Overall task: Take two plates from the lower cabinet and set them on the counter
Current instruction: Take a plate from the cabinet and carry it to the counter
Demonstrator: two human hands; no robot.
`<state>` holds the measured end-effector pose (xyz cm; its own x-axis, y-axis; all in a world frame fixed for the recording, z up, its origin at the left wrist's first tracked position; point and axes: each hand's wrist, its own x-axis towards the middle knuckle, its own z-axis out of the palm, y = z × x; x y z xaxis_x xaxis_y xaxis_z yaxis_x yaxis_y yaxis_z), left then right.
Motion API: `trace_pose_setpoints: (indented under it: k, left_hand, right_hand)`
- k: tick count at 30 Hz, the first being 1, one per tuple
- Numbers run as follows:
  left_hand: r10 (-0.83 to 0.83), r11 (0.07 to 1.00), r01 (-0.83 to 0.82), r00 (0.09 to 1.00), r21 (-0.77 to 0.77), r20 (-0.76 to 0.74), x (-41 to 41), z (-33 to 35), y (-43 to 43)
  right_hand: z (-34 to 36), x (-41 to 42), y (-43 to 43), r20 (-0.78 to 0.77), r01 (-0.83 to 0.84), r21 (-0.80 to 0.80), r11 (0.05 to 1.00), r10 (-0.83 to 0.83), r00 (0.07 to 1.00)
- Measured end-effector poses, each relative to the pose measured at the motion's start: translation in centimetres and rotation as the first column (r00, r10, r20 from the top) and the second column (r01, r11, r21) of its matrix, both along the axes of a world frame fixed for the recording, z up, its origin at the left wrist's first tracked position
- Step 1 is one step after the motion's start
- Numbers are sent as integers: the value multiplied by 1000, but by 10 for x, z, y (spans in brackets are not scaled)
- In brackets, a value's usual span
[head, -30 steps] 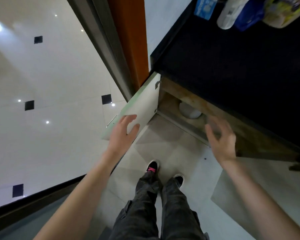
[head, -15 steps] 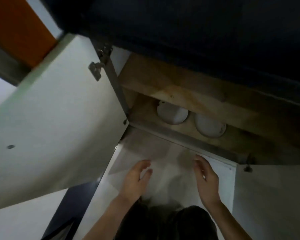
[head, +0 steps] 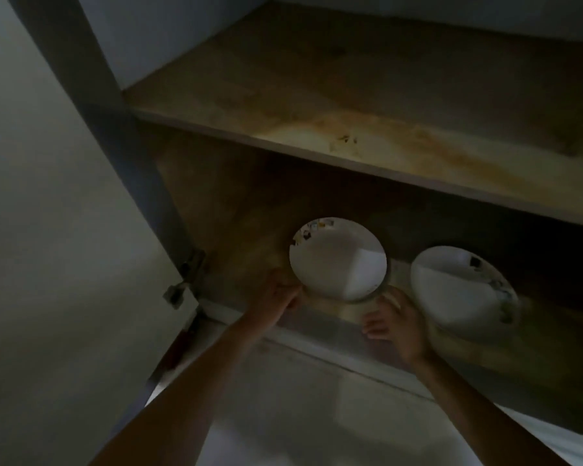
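Hands both at the left plate [head: 337,260] on the cabinet's bottom shelf [head: 249,250], left hand [head: 276,297] pinching its rim, right hand [head: 398,321] open just under it, second plate [head: 458,290] alongside.

Two white plates [head: 337,260] with dark-patterned rims; stained brown shelf [head: 367,142].

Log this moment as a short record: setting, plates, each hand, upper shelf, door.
setting: open lower cabinet, dim light
plates: left plate and right plate, side by side on the cabinet floor, apart
left hand: at the left plate's near left rim; grip unclear
right hand: between the two plates, at the left plate's near right rim; grip unclear
upper shelf: bare, stained
door: swung open, left
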<state>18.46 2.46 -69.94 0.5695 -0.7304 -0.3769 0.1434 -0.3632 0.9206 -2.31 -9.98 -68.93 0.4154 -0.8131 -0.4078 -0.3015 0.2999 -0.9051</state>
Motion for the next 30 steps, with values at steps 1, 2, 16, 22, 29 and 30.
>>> trace_pose_setpoints:
  k: [1,2,16,22,29,30]
  left_hand:
    - [-25,1000,25,999,-14,-47,7,-8,-9]
    - [-51,999,50,996,-19,-71,13,-12,-16]
    - [-19,996,41,968,83,-249,-30,58,40]
    - [116,953,23,894,302,-434,-89,189,144]
    - [227,920,-20,841,391,-492,-144,434,208]
    - [231,919,-27,845,393,-483,-150,475,214]
  right_hand:
    - [-4,6,-7,32,7,56,998,-8,999]
    - [-6,11,-14,64,2,112,994,-10,998]
    - [50,-9,45,83,58,304,951,-87,993]
    - [171,-72,129,-49,-35,351,936,56,997]
    - [420,-124,187,-132,-73,414,907,139,981]
    - [461,-129,194,-135,-76,419,905,145,980]
